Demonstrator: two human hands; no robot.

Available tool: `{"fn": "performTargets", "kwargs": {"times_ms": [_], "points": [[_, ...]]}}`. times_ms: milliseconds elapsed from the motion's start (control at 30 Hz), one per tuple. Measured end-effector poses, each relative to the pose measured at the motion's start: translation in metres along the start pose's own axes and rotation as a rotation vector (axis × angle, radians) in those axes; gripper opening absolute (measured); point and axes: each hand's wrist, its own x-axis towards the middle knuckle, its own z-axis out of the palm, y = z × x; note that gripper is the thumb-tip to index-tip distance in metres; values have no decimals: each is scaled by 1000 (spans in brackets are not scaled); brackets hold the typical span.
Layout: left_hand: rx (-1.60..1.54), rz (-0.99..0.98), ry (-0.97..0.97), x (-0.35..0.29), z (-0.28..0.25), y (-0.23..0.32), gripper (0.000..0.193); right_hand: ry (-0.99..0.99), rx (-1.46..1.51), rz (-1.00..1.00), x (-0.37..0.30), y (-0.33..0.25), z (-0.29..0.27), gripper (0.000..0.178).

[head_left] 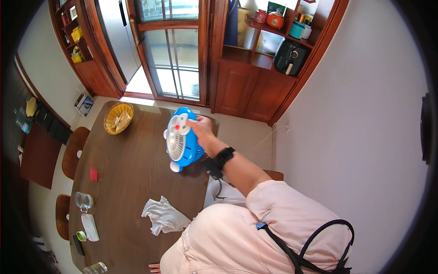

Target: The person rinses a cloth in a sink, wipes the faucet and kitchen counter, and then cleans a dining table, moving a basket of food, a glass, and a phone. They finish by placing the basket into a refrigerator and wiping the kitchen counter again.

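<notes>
A blue and white cartoon-faced fan [176,142] with a white round grille and a red nose is held tilted above the far right part of the brown table [137,150]. My right hand [200,128] grips its upper right edge, fingers partly hidden behind the casing. A black band with a small dark device circles my right wrist. Only the fingers of my left hand [155,267] show, stretched out at the lower edge beside my shirt. Nearer to me, a crumpled white cloth [165,216] lies on the table.
A yellow basket [118,118] with pale items stands at the far left. Along the left lie a red piece [94,175], a glass container [84,201], a white packet [90,227] and a green tape roll [81,235]. A glass jar [96,268] is nearest. Chairs [74,153] line that side.
</notes>
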Motion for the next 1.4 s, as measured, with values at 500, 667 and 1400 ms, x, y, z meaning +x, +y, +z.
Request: {"fn": "performTargets", "kwargs": {"times_ms": [500,667,1400], "points": [[-243,232,77,-6,-55,282,100,746,-82,-423,257,-176,-300,45],[-305,312,76,-45,-69,401,98,879,-253,-421,392,-202,-361,48],[-319,-114,85,-277,-67,236,86,358,-1076,-710,735,-216,-477,29]]}}
